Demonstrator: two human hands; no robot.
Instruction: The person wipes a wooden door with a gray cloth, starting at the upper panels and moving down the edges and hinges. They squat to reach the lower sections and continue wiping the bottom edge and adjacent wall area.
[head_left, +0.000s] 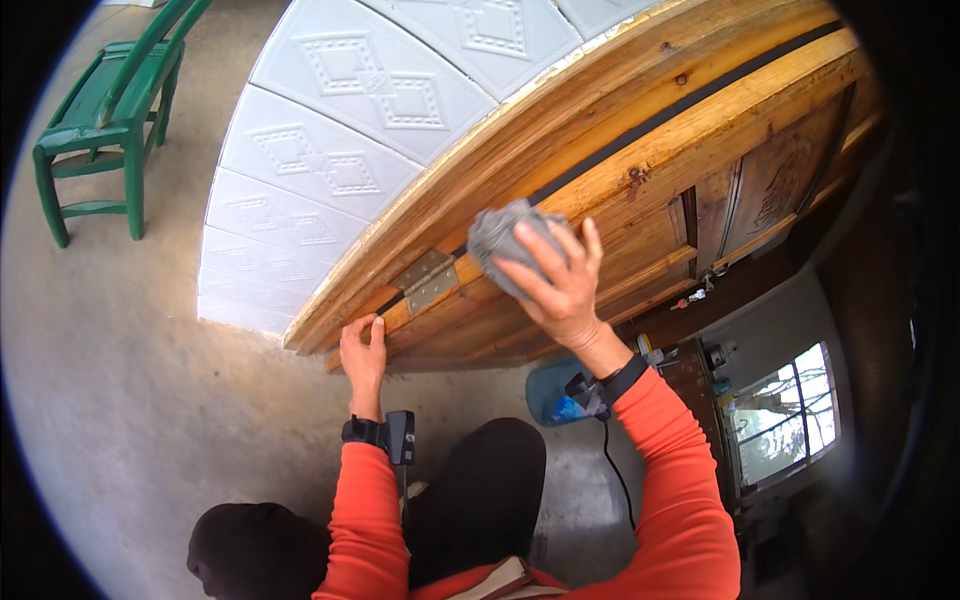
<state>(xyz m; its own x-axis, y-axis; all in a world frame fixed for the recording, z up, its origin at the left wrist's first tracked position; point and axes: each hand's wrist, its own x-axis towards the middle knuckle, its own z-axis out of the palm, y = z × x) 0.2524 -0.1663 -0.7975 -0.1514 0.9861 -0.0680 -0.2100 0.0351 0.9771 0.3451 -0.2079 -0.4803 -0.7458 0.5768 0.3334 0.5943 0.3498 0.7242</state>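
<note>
A bunched grey cloth (510, 240) is in my right hand (559, 289), pressed against the hinge-side edge of an open wooden door (645, 176). Just below the cloth, a metal hinge (429, 281) joins the door to its wooden frame (487, 161). My left hand (364, 356) touches the door's lower edge, below the hinge, with thumb and fingers bent; it holds no visible object. A dark gap runs between door and frame. Both wrists carry black straps with small devices on them.
White embossed tiles (337, 157) cover the wall beside the frame. A green wooden chair (97, 135) stands on the concrete floor (150, 390) at upper left. Behind my right forearm is a blue plastic container (551, 394). Keys (690, 298) hang at the door's far side, near a window (787, 412).
</note>
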